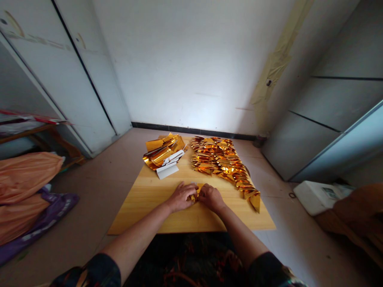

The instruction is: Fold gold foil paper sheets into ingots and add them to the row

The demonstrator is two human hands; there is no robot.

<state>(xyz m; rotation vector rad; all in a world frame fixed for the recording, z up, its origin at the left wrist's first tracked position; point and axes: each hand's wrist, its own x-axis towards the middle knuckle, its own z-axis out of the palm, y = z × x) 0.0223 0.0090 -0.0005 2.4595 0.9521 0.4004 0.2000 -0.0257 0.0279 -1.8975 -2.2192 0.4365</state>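
My left hand (182,196) and my right hand (210,197) meet at the middle of a low wooden table (149,207). Both pinch a small piece of gold foil paper (196,194) that lies between them on the board; most of it is hidden by my fingers. A loose stack of flat gold foil sheets (163,153) with white backing lies at the table's far left. A long heap of folded gold foil pieces (223,163) runs from the far middle down along the right edge.
The table stands on a tiled floor near a white wall. Orange and purple bags (26,191) lie at the left beside a cabinet. A white box (317,196) rests on the floor at the right, next to a brown cloth.
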